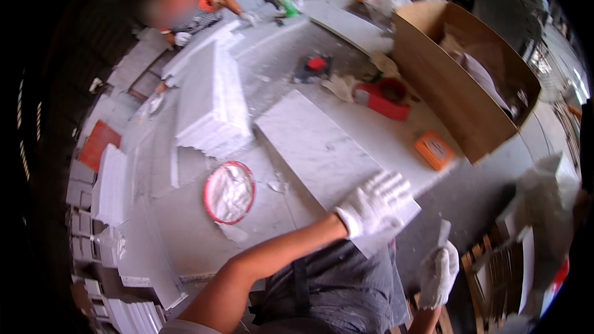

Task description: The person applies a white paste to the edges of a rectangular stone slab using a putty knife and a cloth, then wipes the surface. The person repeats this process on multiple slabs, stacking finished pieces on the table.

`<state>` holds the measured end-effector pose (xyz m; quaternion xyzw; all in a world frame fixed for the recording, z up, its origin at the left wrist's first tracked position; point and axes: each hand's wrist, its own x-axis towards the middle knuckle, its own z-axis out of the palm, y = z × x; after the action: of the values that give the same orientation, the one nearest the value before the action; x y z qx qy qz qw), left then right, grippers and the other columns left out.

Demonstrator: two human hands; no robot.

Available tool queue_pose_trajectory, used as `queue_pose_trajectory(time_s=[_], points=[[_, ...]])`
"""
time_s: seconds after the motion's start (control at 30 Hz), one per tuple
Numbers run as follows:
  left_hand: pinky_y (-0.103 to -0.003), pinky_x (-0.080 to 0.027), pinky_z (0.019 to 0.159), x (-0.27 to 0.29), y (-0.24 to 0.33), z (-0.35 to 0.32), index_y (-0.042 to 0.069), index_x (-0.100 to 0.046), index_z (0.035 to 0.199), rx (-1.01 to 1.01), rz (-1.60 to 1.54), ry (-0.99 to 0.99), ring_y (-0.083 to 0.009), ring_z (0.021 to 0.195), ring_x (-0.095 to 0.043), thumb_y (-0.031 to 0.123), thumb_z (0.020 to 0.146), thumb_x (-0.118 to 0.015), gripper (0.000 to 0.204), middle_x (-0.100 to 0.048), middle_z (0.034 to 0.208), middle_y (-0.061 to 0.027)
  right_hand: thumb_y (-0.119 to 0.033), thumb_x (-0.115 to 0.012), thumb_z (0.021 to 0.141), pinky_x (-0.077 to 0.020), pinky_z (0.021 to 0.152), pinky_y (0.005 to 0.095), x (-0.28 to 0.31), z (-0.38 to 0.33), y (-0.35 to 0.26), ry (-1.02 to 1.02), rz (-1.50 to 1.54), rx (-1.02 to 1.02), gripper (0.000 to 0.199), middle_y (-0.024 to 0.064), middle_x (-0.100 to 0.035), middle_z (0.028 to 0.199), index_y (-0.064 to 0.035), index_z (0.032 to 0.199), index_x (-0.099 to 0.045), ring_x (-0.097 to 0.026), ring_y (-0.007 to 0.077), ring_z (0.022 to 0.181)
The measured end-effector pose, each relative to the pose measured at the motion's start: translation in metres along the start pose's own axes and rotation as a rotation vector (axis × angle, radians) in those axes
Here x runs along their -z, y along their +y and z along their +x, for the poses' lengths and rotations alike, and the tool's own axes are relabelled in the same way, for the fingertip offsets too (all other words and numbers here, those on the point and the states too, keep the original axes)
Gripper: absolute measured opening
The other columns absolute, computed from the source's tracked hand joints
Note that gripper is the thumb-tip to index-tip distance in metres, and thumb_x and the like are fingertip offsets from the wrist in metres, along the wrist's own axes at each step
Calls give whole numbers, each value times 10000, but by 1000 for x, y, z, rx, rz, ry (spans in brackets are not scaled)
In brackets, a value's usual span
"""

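Observation:
A long white marble slab (pixel 318 148) with faint grey veins lies on the worktable, its near end beside my body. My left hand (pixel 377 204), in a white knitted glove, rests flat on that near end with its fingers stretched out. Lower and to the right, clear of the slab, my right hand (pixel 439 277) wears a matching glove and has its fingers closed. A small pale flat strip (pixel 444 232) sticks up from its grip; its exact kind is too unclear to tell.
Left of the slab are a red-rimmed tub (pixel 230 193) of white paste and a stack of marble slabs (pixel 213 99). Rightward are an orange box (pixel 434 150), a red tape dispenser (pixel 382 100) and a large cardboard box (pixel 458 86). Another person (pixel 198 12) works at the far left.

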<state>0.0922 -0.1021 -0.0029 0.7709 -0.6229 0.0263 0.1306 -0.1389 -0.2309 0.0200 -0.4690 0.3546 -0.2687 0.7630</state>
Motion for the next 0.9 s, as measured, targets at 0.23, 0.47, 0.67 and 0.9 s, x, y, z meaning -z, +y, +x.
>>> queue_pose_trajectory(time_s=[0.23, 0.47, 0.67, 0.9], points=[[-460, -166, 1218, -9, 22, -10, 118, -376, 1496, 21, -100, -13, -302, 1473, -239, 642, 879, -474, 815, -307, 1572, -128, -413, -560, 981, -302, 499, 188, -42, -2, -23, 12, -288, 20, 335, -65, -495, 671, -98, 879, -608, -390, 22, 543], [-456, -188, 1207, -2, 25, 3, 126, -465, 1442, 71, -76, -3, -295, 1450, -296, 589, 877, -536, 734, -391, 1530, -116, -447, -557, 971, -274, 494, 201, -49, 4, -21, -41, -317, 71, 360, -67, -489, 659, -112, 846, -600, -358, 25, 530], [-461, -192, 1202, -4, 27, 4, 119, -508, 1404, 6, -166, 4, -293, 1432, -329, 565, 852, -592, 715, -442, 1493, -116, -449, -563, 967, -293, 499, 193, -49, 5, -16, 71, -317, 71, 361, -59, -516, 692, -94, 961, -630, -387, 29, 537], [-452, -236, 1191, 8, 29, 6, 97, -511, 1394, 1, -135, 2, -295, 1404, -361, 521, 843, -628, 705, -450, 1473, -125, -420, -560, 976, -335, 536, 215, -37, 13, -11, 78, -348, 38, 344, -55, -518, 708, -86, 999, -639, -427, 43, 600]])
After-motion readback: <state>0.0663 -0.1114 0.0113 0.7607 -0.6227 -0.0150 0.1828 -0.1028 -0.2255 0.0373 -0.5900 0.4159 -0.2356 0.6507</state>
